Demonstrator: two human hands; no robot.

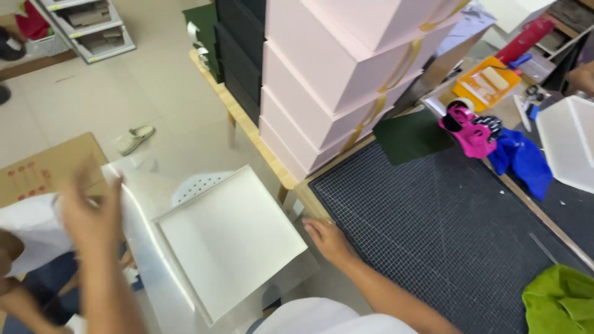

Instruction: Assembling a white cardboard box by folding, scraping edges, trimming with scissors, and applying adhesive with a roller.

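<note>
At the near left corner of the worktop (309, 198), the right hand (328, 240) lies flat on the dark gridded cutting mat (433, 235), fingers loosely together and gripping nothing, fingertips toward the corner. Just left of it, off the worktop edge, sits a shallow white box tray (232, 238), open side up, nothing inside. Its long axis runs from near-left to far-right, one corner pointing at the table edge. It rests on a pale sheet (148, 185) over a white perforated stool (198, 185). The left hand (93, 213) is raised at the sheet's left edge; motion blur, cannot tell whether it grips.

Near right corner: green cloth (560, 300) on the mat.

Mid worktop, right side: blue cloth (526, 161), pink tape dispenser (467, 130), a dark green card (411, 136) at the mat's far edge. A second white tray (569, 148) lies at the right edge, contents not visible.

Far edge: stack of pink boxes (334, 80) bound with gold ribbon, dark boxes (238, 49) behind them at left. Far right: orange pad (489, 83), red roll (526, 40).

On the floor: a pale shoe (135, 138), flat cardboard (43, 167).
</note>
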